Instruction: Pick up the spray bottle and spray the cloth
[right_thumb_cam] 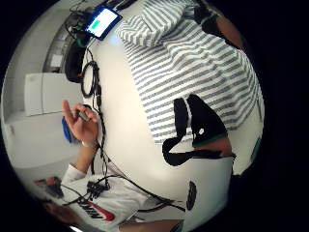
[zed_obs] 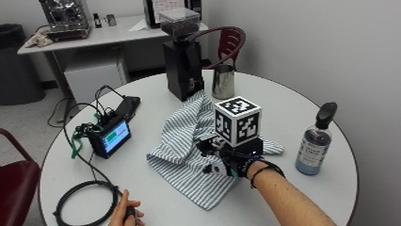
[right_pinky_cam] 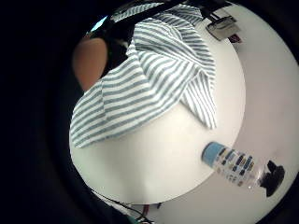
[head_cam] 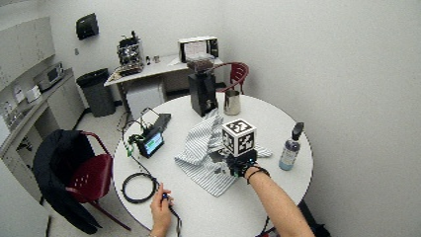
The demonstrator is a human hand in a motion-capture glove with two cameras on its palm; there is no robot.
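From outside we see the hand (zed_obs: 233, 160) over the striped cloth (zed_obs: 188, 141), grasp unclear; the thumb-side palm view alone shows the bare hand (right_thumb_cam: 79, 123) pinching something small; spray bottle (zed_obs: 314, 141) holds dark liquid near the table (zed_obs: 276, 101) edge.

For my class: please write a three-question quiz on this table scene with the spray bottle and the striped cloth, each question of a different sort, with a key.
1. True or false: the gloved right hand is gripping the spray bottle.
2. Multiple choice: the striped cloth lies
A. folded on a chair
B. crumpled on the round table
C. draped over the coffee grinder
3. Fill in: the spray bottle stands ______ on the table, to the right of the gloved hand in the outside view.

Key:
1. False; the hand is over the cloth, apart from the bottle.
2. B
3. upright
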